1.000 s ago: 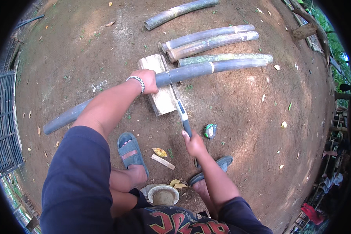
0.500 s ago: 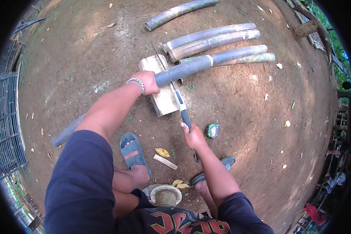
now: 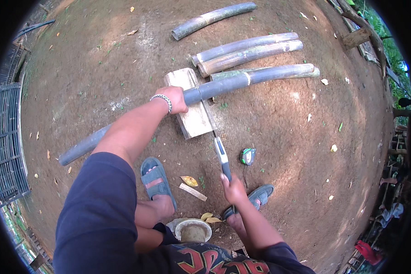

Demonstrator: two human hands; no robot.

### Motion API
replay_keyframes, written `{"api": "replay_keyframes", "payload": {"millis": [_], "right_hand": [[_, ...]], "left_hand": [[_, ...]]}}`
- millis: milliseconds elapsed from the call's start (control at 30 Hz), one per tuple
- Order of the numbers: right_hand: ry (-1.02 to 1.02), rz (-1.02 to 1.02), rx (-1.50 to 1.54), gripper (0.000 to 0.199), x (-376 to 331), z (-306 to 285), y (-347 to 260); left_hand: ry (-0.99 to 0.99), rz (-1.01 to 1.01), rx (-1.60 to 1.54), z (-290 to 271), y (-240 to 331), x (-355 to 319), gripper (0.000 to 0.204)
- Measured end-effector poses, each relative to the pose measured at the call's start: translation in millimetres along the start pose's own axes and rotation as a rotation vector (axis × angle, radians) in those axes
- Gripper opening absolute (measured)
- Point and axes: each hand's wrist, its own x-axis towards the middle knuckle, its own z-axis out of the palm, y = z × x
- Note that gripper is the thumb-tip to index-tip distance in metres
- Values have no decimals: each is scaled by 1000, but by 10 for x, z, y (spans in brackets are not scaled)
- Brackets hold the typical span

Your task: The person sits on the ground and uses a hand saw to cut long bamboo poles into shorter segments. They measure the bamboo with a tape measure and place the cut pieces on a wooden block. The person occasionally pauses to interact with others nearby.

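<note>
A long grey bamboo pole [image 3: 228,85] lies across a pale wooden block [image 3: 196,119] on the ground. My left hand [image 3: 174,98], with a chain bracelet at the wrist, is closed around the pole on top of the block. Just right of that hand, the blade of a hand saw [image 3: 221,153] sits in a cut line across the pole. My right hand [image 3: 233,188] grips the saw's dark handle, drawn back close to my right foot. The pole's other end shows beyond my left forearm.
Several cut bamboo lengths [image 3: 251,57] lie beyond the block. A green and black tape measure [image 3: 247,156] rests on the dirt to the right. Near my feet are a flat wood strip [image 3: 192,192] and a yellow leaf [image 3: 189,181]. A slatted bamboo panel [image 3: 4,141] stands far left.
My right hand has pulled the saw back toward me, so less of the blade lies beyond the pole. My left hand keeps its hold in nearly the same place.
</note>
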Motion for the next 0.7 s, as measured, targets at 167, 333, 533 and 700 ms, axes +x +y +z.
{"api": "replay_keyframes", "payload": {"millis": [167,333,533,700], "right_hand": [[-147,192,1,54,91,-133,-158],[-50,82,6,56,870,-69,-702],[-109,154,-41,56,-176,-89,266],[-54,61,35,57,783,-113,-621]], "left_hand": [[-49,-22,15,11,-43,-16,58],[-31,1,-9,-15,117,14,65],[-70,-19,32,51,-34,44,65],[-5,6,-1,-28,116,21,63]]}}
